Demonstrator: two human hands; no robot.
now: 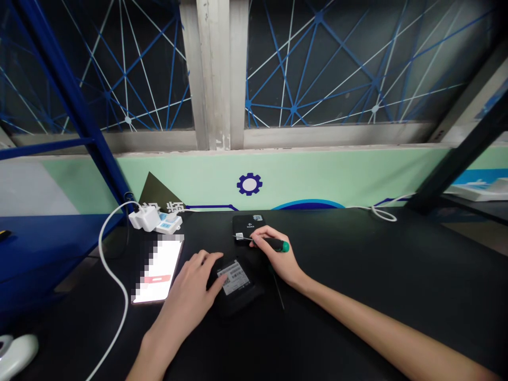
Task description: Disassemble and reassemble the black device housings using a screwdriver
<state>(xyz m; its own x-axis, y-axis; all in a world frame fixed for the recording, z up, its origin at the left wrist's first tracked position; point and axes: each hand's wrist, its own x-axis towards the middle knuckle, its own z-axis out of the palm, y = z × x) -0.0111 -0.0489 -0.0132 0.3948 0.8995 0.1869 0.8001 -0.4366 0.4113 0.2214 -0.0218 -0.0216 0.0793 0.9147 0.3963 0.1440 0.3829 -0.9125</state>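
Note:
A slim screwdriver (278,244) with a black handle and green end cap is pinched in my right hand (279,259). Its thin shaft points left, over a flat black box (243,222) with a small white label. My left hand (196,280) has its fingers spread at the left side of a black rectangular device (248,293) bearing a large white barcode label (235,277). The left thumb rests on the label's edge, and the index finger reaches past the far left corner. Below my right hand, a second thin screwdriver (278,290) lies on the table, its handle partly hidden.
A phone (161,270) with a bright, partly pixelated screen lies left of my left hand. Behind it sit a white power adapter (146,218) and a small power strip (169,223). A white cable (115,275) runs along the left. A white rounded object (18,354) is at the lower left.

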